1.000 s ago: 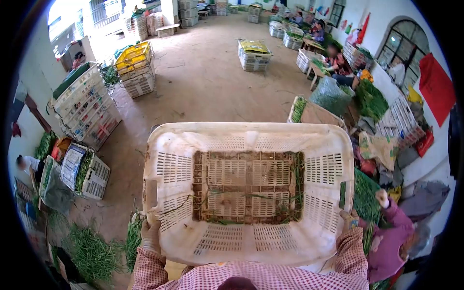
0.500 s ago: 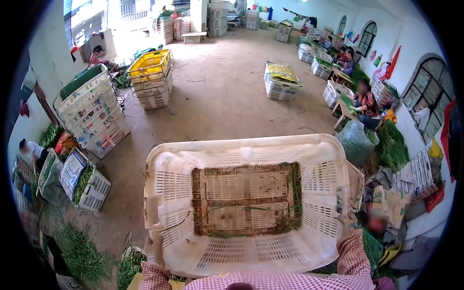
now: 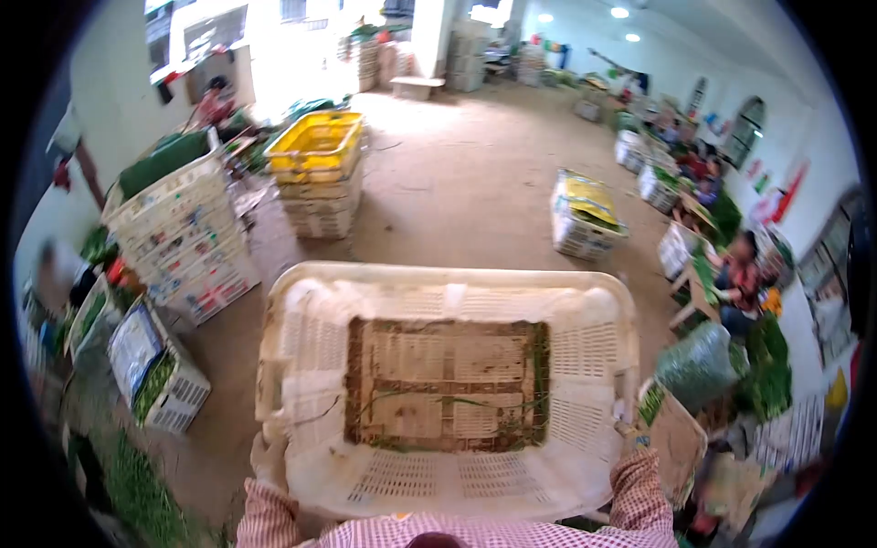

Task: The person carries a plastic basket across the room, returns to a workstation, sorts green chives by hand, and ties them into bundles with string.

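A large white plastic crate (image 3: pixel 449 275) with slatted walls is held in front of my body, its open top facing me. Its bottom is brown with dirt, and a few green stalks (image 3: pixel 541 365) lie inside. My left hand (image 3: pixel 270 458) is closed on the crate's left side near the handle slot. At the opposite side my right hand (image 3: pixel 630 440) grips the edge by the right handle; its fingers are partly hidden. Checked sleeves cover both forearms.
Tall stacked white crates (image 3: pixel 187 237) stand left, beyond a crate of greens (image 3: pixel 174 384). A yellow crate (image 3: pixel 315 146) tops another stack. A white crate with a yellow bag (image 3: pixel 586 215) stands ahead right. People sit along the right wall; one person (image 3: pixel 738 283) handles greens near a plastic bag (image 3: pixel 699 365).
My view has moved forward and turned a little left, so the stacks and the crate with the yellow bag appear nearer and farther right. Both hands still hold the white crate.
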`<act>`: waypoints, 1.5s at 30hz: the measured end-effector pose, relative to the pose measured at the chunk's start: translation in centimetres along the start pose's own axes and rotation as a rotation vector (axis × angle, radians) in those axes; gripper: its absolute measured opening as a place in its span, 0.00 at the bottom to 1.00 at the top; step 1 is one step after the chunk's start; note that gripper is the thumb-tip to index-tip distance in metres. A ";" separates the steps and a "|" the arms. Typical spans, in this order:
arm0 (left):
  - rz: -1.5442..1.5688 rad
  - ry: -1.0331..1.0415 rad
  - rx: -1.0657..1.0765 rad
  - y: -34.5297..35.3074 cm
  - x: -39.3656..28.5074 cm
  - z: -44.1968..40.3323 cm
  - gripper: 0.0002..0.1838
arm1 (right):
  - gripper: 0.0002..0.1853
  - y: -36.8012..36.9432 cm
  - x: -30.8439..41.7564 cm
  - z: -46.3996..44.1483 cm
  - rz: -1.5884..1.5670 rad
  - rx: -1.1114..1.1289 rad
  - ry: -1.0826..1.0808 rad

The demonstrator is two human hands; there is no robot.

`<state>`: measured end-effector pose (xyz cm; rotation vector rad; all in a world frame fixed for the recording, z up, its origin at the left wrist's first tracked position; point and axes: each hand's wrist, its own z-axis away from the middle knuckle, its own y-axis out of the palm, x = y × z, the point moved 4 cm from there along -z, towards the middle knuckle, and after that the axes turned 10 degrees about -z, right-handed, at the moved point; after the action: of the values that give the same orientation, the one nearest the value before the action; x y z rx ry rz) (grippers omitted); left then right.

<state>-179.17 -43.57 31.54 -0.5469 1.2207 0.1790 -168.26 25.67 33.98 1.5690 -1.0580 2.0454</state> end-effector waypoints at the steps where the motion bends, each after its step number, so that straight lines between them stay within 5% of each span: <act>1: -0.063 0.000 -0.025 0.9 -0.4 -1.2 0.20 | 0.17 1.0 0.2 -1.3 -0.055 0.008 0.021; 6: -0.360 -0.036 -0.138 9.8 -6.2 -6.3 0.23 | 0.18 5.7 3.3 -11.9 -0.202 0.041 0.057; 11: -0.188 -0.086 -0.168 18.1 -11.6 -12.1 0.20 | 0.19 13.0 10.3 -25.1 -0.246 0.100 -0.001; 18: 0.053 -0.168 -0.270 21.6 -13.1 -18.2 0.16 | 0.19 23.9 20.6 -38.0 -0.266 0.214 -0.052; 23: 0.308 -0.291 -0.182 23.0 -17.9 -23.1 0.23 | 0.20 33.2 26.5 -43.9 -0.285 0.288 -0.081; 34: 0.487 -0.123 -0.336 27.2 -29.9 -42.4 0.20 | 0.20 50.0 40.7 -55.1 -0.297 0.287 -0.085; 36: 0.438 -0.148 -0.378 25.0 -29.4 -35.7 0.19 | 0.20 48.5 41.7 -53.8 -0.320 0.316 -0.099; 43: 0.590 -0.076 -0.574 30.8 -35.8 -38.3 0.20 | 0.18 58.9 46.5 -64.3 -0.472 0.521 -0.112; 45: 0.297 -0.062 -0.708 30.9 -33.7 -37.6 0.22 | 0.18 61.5 47.9 -67.2 -0.525 0.584 -0.094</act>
<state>-235.29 -30.16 44.61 -0.9570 1.1582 0.8954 -269.84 27.07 50.32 1.9586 -0.0164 1.9921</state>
